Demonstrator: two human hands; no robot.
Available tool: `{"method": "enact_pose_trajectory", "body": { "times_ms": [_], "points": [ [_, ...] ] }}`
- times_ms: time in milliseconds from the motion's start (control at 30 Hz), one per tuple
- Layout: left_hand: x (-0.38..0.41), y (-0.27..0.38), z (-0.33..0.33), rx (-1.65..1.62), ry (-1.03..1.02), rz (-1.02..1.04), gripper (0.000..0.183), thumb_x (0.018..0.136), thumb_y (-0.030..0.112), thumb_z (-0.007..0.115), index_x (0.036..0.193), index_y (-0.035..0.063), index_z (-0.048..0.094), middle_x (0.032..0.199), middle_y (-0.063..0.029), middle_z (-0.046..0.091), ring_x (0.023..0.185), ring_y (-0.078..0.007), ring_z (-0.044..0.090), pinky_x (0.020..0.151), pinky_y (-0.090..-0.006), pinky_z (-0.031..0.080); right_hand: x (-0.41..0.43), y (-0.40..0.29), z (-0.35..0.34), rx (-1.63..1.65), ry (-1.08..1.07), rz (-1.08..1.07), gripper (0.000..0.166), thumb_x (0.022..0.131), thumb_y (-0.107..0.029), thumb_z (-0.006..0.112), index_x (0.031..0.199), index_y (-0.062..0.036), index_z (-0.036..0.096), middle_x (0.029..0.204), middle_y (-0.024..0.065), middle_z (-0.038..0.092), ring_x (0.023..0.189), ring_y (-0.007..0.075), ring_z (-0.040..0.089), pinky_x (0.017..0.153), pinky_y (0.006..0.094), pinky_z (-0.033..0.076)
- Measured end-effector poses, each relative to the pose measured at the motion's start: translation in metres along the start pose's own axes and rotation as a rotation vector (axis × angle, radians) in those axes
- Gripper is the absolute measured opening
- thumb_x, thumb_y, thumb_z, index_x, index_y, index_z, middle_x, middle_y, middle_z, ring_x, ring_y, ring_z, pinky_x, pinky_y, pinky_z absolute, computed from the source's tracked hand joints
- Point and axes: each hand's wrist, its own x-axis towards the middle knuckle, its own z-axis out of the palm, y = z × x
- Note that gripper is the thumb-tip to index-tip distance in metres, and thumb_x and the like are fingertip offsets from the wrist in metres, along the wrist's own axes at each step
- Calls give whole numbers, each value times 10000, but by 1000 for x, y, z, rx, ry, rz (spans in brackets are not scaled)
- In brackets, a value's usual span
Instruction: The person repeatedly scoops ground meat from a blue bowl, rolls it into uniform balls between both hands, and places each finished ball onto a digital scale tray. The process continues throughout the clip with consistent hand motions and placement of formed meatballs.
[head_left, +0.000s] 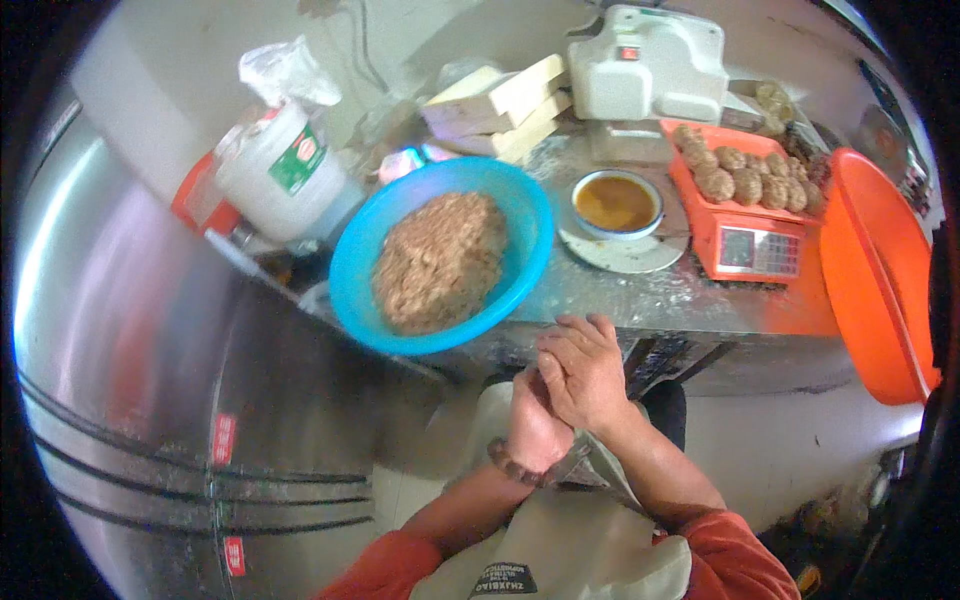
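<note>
My right hand (589, 371) lies over my left hand (538, 424) in front of the table edge, palms together. The left wrist wears a beaded bracelet (517, 465). Whatever may be between the palms is hidden. To their upper left, a blue plastic basin (531, 217) holds a mound of minced meat mixture (442, 259). Beyond the hands, a bowl of amber liquid (616, 201) rests on a white plate (637, 256). An orange digital scale (705, 251) carries several round meatballs (750, 184) in its tray.
A large orange basin (874, 277) leans at the table's right end. Behind stand a white plastic jar (262, 180), stacked pale boxes (495, 105) and a light grey machine housing (649, 67). Stainless-steel doors (142, 322) flank the left. The steel tabletop (600, 300) is wet or smeared.
</note>
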Motion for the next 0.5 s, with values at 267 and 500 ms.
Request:
{"method": "enact_pose_trajectory", "body": {
  "times_ms": [267, 500],
  "points": [
    [17, -27, 1, 100, -198, -123, 594, 946, 419, 347, 1370, 22, 472, 1356, -197, 550, 1242, -372, 521, 1089, -477, 383, -18, -1, -19, 270, 48, -72, 286, 873, -205, 545, 1065, -23, 655, 1109, 185, 651, 1066, 410, 601, 962, 547, 426],
    [11, -10, 5, -116, -180, -194, 717, 933, 518, 341, 1440, 16, 400, 1387, -209, 518, 1292, -356, 478, 1128, -461, 348, -48, -28, -28, 404, 121, -20, 223, 875, -92, 603, 1074, -7, 657, 1096, 178, 652, 1075, 373, 614, 975, 468, 466]
  ]
}}
